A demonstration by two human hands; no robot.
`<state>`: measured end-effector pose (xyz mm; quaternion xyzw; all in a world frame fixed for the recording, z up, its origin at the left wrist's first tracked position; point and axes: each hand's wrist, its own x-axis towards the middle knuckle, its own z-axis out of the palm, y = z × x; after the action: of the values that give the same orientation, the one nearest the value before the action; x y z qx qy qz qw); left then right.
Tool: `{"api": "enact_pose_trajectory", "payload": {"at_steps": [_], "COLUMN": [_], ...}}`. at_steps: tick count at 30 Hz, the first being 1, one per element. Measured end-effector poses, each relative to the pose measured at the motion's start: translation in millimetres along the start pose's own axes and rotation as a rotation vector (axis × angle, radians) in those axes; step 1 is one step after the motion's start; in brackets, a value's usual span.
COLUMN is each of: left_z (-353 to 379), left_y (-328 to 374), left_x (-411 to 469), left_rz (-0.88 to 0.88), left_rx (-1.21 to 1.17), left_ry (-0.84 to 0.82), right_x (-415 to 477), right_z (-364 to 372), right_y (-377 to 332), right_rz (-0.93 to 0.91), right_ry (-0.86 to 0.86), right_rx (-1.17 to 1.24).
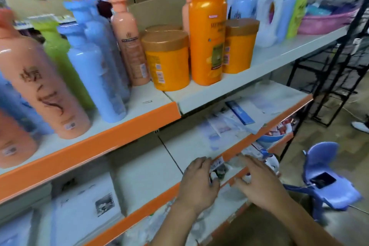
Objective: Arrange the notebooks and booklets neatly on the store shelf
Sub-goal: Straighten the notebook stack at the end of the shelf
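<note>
- Here, the left hand curls its fingers round a small booklet with a dark-and-white printed cover, holding it at the front edge of the grey metal store shelf with an orange lip.
- The right hand hovers just beside it past that edge, fingers spread and nearly straight. The blur hides whether they touch the pale things beneath, and they grip nothing I can make out.
- Farther back on the shelf, loose pale paper booklets lie fanned and overlapping, with a flat blue booklet skewed across them towards the right end.
- Near the left end, white notebooks bearing a black-and-white picture lie in flatter stacks.
- The step in hand looks like gathering strays: one booklet is picked up and not yet placed.
- Next, the small booklet probably needs squaring onto a matching pile, clear of the front edge, with the right hand steadying that pile so the slippery covers do not slide.
</note>
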<state>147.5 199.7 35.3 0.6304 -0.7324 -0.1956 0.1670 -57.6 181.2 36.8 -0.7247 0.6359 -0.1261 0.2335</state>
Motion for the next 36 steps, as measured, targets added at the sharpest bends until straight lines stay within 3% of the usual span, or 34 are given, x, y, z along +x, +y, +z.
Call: {"api": "enact_pose_trajectory", "payload": {"at_steps": [8, 24, 36], "left_z": [26.7, 71.6, 162.6], "left_y": [10.0, 38.6, 96.0], "left_x": [41.2, 208.8, 328.3], "left_rz": [-0.034, 0.036, -0.186], "left_rx": [-0.011, -0.068, 0.116], "left_ry": [-0.047, -0.105, -0.118], "right_x": [57.0, 178.3, 292.4], "right_z": [-15.2, -62.5, -104.7], "right_y": [34.2, 105.6, 222.2], "right_rz": [-0.01, 0.154, -0.057], "right_ry": [-0.056, 0.038, -0.258], "right_rx": [-0.008, 0.006, -0.158]}}
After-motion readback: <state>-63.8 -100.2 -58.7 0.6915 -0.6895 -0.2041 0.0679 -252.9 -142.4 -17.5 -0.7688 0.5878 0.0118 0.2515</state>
